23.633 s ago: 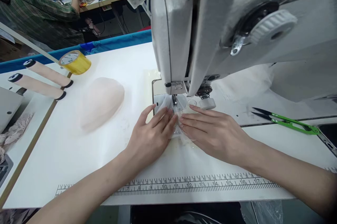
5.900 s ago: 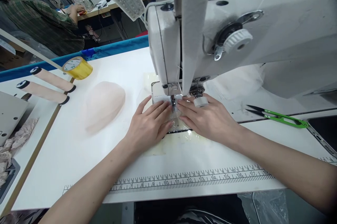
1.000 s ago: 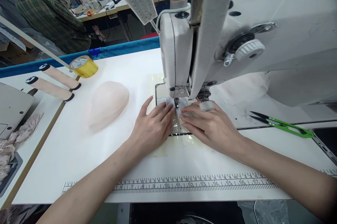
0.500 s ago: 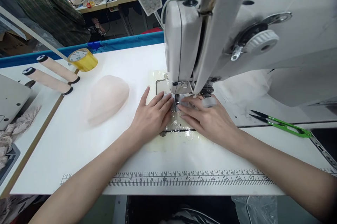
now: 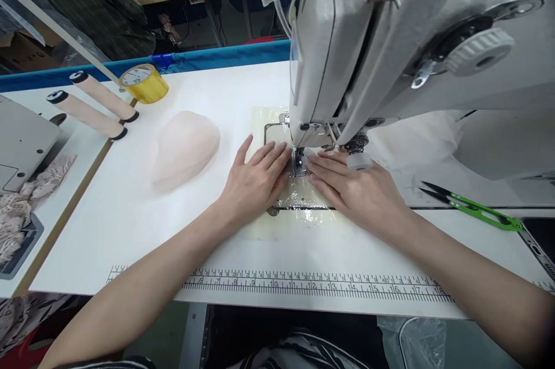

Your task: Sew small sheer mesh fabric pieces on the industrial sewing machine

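My left hand (image 5: 260, 178) lies flat to the left of the presser foot (image 5: 298, 159), thumb and fingers stretched out. On the other side, my right hand (image 5: 355, 187) rests with its fingers extended toward the foot, partly behind a round white knob (image 5: 359, 161). A small sheer, whitish bit of material (image 5: 307, 154) shows by the right fingertips; anything under the palms is hidden. Both hands are beneath the head of a white sewing machine (image 5: 318, 56), over a plate covered with clear film (image 5: 303, 198). Left of them lies a pale pink, sheer cup-shaped piece (image 5: 186, 149).
Green thread snips (image 5: 481, 212) and a dark phone (image 5: 540, 236) lie at right. More sheer fabric (image 5: 411, 135) is under the machine arm. Two thread cones (image 5: 89, 114) and yellow tape (image 5: 145, 84) stand at left. A printed ruler (image 5: 303, 286) runs along the front edge. A person's plaid sleeve (image 5: 91, 4) appears behind.
The camera view has shifted, so the machine head sits farther right and the table a little higher. Both hands stay beside the presser foot, with the right fingers lying slightly flatter.
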Tool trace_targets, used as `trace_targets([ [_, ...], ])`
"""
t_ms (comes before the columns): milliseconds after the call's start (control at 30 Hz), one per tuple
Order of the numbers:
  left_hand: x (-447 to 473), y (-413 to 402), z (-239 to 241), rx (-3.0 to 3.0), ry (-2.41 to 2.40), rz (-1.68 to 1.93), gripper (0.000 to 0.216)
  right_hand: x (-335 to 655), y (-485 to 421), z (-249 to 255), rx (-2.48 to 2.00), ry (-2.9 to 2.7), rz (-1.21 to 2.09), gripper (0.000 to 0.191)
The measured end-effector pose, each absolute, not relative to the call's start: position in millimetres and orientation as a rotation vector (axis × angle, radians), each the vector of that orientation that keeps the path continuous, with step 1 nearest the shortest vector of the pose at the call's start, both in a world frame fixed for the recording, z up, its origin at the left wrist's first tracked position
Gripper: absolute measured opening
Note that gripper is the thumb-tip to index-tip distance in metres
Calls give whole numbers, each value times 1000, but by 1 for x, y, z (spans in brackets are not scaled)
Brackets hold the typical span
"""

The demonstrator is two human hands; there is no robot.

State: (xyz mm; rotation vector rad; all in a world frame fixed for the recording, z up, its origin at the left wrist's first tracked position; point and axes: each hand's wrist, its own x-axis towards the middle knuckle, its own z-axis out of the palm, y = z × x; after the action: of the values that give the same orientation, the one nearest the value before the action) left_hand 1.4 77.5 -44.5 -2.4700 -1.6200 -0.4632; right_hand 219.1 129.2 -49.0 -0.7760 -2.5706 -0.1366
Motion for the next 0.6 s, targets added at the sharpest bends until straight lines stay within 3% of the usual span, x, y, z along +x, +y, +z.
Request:
trace_targets([
  [133, 2, 74, -43, -2467, -1589, -583, 35, 217, 126, -45, -817, -2503, 94, 28],
  [233, 4, 70, -40, -2624, -1508, -770, 34, 219, 123, -34, -802, -2349, 801, 17],
  [300, 3, 66, -35, -2847, -1460, -938, 21, 221, 120, -24, -772, -2161, 1354, 10],
  [367, 1, 63, -27, -3080, -1543, -1103, 7, 222, 119, -16, -756, -1966, 1712, 16],
  [500, -11, 58, -5, -3188, -1953, -1382, 15, 220, 117, -9, -723, -1842, 1898, 38],
  [600, -17, 50, 16, -3093, -1983, -1318, 17, 213, 114, -6, -708, -1926, 1871, 24],
])
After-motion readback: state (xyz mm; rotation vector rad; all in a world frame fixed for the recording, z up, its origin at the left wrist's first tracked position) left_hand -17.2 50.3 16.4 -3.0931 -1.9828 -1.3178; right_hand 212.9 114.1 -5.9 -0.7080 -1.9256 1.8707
